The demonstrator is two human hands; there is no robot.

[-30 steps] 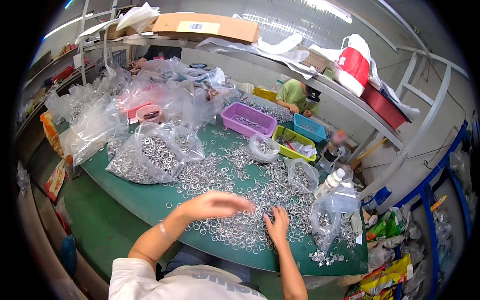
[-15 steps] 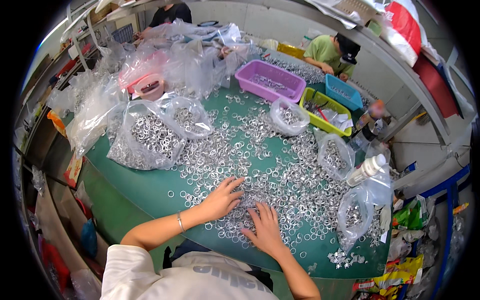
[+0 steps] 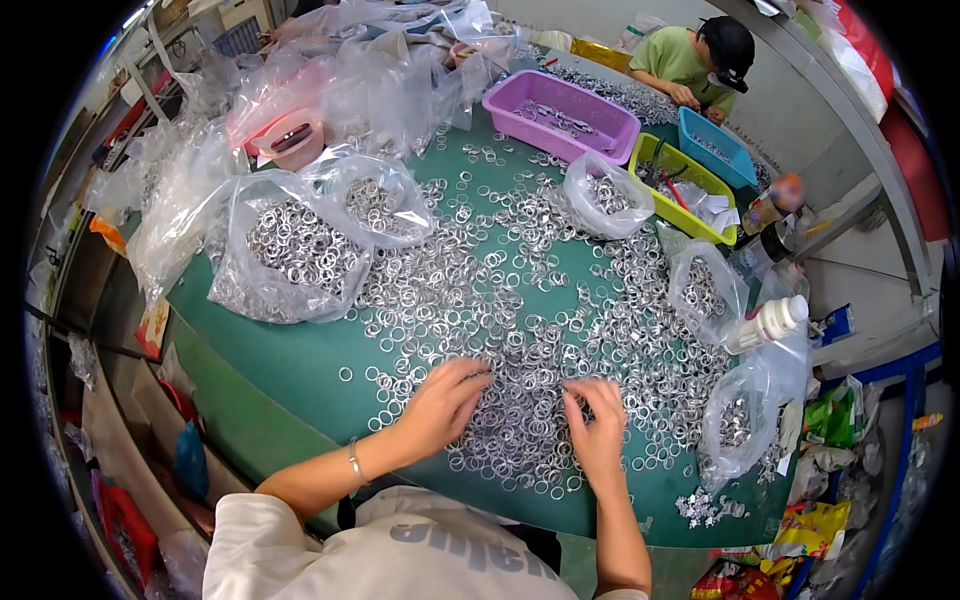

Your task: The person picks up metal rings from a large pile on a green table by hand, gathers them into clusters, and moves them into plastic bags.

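A wide spread of small silver metal rings (image 3: 520, 300) covers the green table (image 3: 290, 370). My left hand (image 3: 442, 405) lies palm down on the near part of the pile, fingers spread over the rings. My right hand (image 3: 597, 432) rests flat on the rings just to its right, fingers apart. A thin bracelet sits on my left wrist. Neither hand visibly grips a ring; whatever is under the palms is hidden.
Clear plastic bags of rings (image 3: 300, 250) lie at the left, smaller bags (image 3: 735, 430) at the right. A purple tray (image 3: 575, 115), a yellow tray (image 3: 690, 185) and a blue tray (image 3: 715, 145) stand at the back. A white bottle (image 3: 768, 322) lies at the right. Another person (image 3: 700, 60) works across the table.
The view has tilted down toward the table. My left hand dropped from above onto the pile, and both hands have drawn closer to me on the rings.
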